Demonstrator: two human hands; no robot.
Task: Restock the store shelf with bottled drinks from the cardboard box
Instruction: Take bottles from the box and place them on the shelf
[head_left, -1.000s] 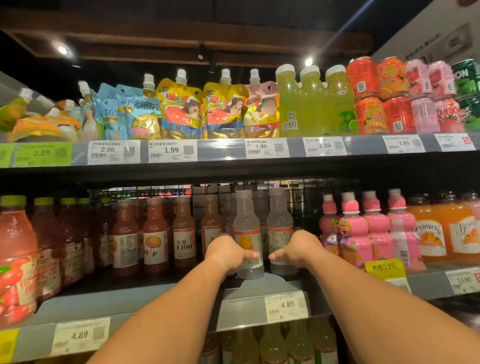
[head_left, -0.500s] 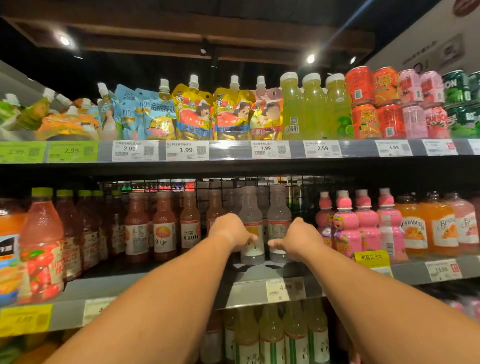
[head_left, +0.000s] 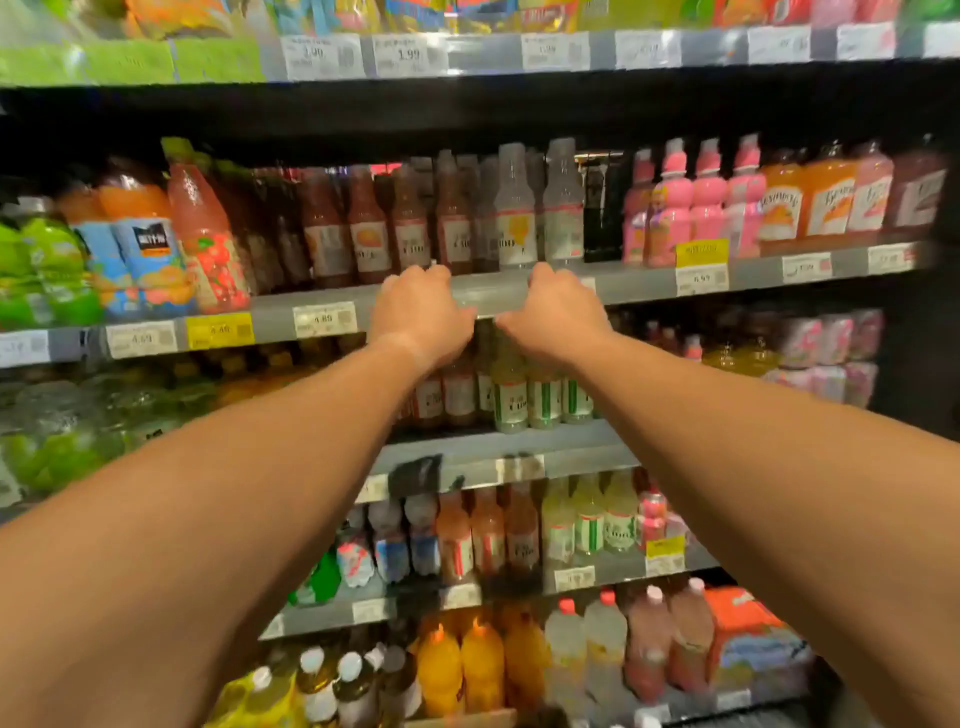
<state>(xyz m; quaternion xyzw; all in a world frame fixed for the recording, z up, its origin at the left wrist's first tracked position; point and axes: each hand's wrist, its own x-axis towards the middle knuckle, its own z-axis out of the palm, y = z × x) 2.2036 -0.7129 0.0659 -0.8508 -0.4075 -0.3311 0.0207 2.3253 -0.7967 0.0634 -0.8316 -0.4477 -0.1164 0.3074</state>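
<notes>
Two clear bottled drinks with white labels, one (head_left: 515, 218) beside the other (head_left: 563, 208), stand upright at the front of the middle shelf (head_left: 639, 287). Both arms reach forward. My left hand (head_left: 422, 317) and my right hand (head_left: 551, 312) sit just below those bottles, in front of the shelf's grey front rail. Their fingers curl loosely at the rail's top edge. Neither hand touches a bottle or holds anything. No cardboard box can be clearly made out; the frame is blurred.
Brown drink bottles (head_left: 410, 223) stand left of the clear ones, pink bottles (head_left: 706, 197) to the right. A dark gap (head_left: 602, 213) lies between the clear and pink bottles. Lower shelves hold pale green-labelled bottles (head_left: 511, 400) and orange bottles (head_left: 483, 665).
Both hands have let go of the two clear bottles and dropped back to the shelf's front rail. The view has tilted downward, showing the lower shelves.
</notes>
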